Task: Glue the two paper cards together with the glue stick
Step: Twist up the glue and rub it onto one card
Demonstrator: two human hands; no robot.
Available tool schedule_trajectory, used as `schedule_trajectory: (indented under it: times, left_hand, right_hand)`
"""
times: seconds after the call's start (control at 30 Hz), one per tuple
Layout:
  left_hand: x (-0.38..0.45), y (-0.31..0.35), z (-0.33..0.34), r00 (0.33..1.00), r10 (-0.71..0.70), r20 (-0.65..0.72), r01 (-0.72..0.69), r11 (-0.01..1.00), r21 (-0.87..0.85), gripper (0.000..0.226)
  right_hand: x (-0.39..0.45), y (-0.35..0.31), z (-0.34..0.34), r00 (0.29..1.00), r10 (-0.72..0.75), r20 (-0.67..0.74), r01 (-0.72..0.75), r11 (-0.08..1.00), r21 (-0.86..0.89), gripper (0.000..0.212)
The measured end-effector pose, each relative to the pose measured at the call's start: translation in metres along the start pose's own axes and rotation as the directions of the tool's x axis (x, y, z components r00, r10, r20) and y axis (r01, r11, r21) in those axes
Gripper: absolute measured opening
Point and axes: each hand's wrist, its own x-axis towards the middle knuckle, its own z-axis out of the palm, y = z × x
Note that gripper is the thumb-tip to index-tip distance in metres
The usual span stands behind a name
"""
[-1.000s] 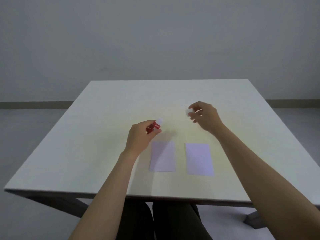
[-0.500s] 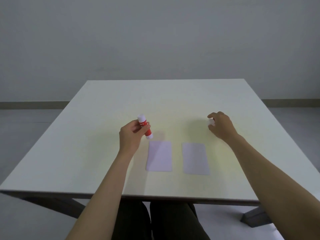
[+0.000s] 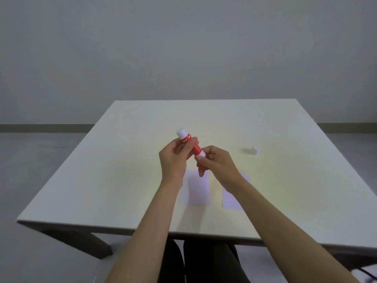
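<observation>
A red glue stick (image 3: pixel 189 144) with white ends is held above the table, tilted with its uncapped white tip up and to the left. My left hand (image 3: pixel 174 160) grips its red body. My right hand (image 3: pixel 216 164) pinches the white base end with thumb and fingers. Its white cap (image 3: pixel 255 150) lies on the table to the right. Two pale paper cards lie side by side near me: the left card (image 3: pixel 199 188) and the right card (image 3: pixel 231 198), both partly hidden by my hands and forearms.
The white table (image 3: pixel 122 180) has its near edge just below the cards. A grey wall and floor lie beyond. My dark-clothed legs show under the table.
My right hand set the cap down on the table at the right, then came back to the glue stick's base. My left hand turned the stick tip-up.
</observation>
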Motion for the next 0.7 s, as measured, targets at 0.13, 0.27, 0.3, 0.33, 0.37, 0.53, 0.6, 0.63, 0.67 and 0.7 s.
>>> schedule_trajectory:
  times: [0.13, 0.27, 0.3, 0.33, 0.37, 0.53, 0.6, 0.63, 0.67, 0.7]
  left_hand:
    - [-0.004, 0.005, 0.003, 0.998, -0.013, 0.065, 0.018, 0.998, -0.067, 0.004]
    - [-0.004, 0.004, 0.011, 0.997, -0.028, 0.07, 0.037, 0.992, -0.123, 0.005]
    - [-0.004, 0.004, 0.012, 0.998, -0.025, 0.062, 0.032, 0.992, -0.122, 0.004]
    - [-0.003, 0.005, 0.011, 0.998, -0.014, 0.053, 0.02, 0.994, -0.109, 0.004]
    - [-0.002, 0.006, 0.011, 0.999, -0.003, 0.043, 0.007, 0.996, -0.094, 0.005]
    - [-0.002, 0.009, 0.009, 1.0, 0.015, 0.026, -0.014, 0.999, -0.044, 0.006]
    - [-0.003, 0.008, 0.009, 0.999, 0.017, 0.045, -0.017, 1.0, 0.002, 0.004]
    - [-0.004, 0.007, 0.009, 0.998, 0.014, 0.057, -0.015, 1.0, 0.017, 0.001]
    - [-0.005, 0.007, 0.01, 0.998, 0.01, 0.064, -0.012, 1.0, 0.024, 0.004]
    - [-0.005, 0.006, 0.01, 0.998, 0.004, 0.063, -0.005, 1.0, 0.021, 0.007]
  right_hand:
    - [0.0, -0.003, -0.002, 0.975, 0.176, 0.133, -0.199, 0.962, 0.185, 0.037]
    - [0.004, -0.01, 0.0, 0.941, 0.338, -0.004, -0.322, 0.901, 0.291, 0.054]
    - [0.004, -0.009, -0.001, 0.959, 0.281, -0.024, -0.269, 0.937, 0.223, 0.052]
    - [0.003, -0.008, -0.003, 0.978, 0.206, -0.028, -0.198, 0.964, 0.177, 0.043]
    - [0.002, -0.007, -0.004, 0.991, 0.135, -0.025, -0.128, 0.976, 0.174, 0.029]
    - [0.001, -0.005, -0.004, 0.987, 0.154, 0.037, -0.156, 0.897, 0.414, 0.017]
    - [0.001, -0.007, 0.001, 0.953, 0.298, 0.056, -0.29, 0.842, 0.455, 0.03]
    - [0.001, -0.008, 0.002, 0.932, 0.361, 0.034, -0.336, 0.826, 0.453, 0.035]
    - [0.001, -0.008, 0.004, 0.915, 0.403, -0.001, -0.364, 0.826, 0.432, 0.04]
    - [0.002, -0.008, 0.004, 0.906, 0.421, -0.041, -0.373, 0.842, 0.389, 0.044]
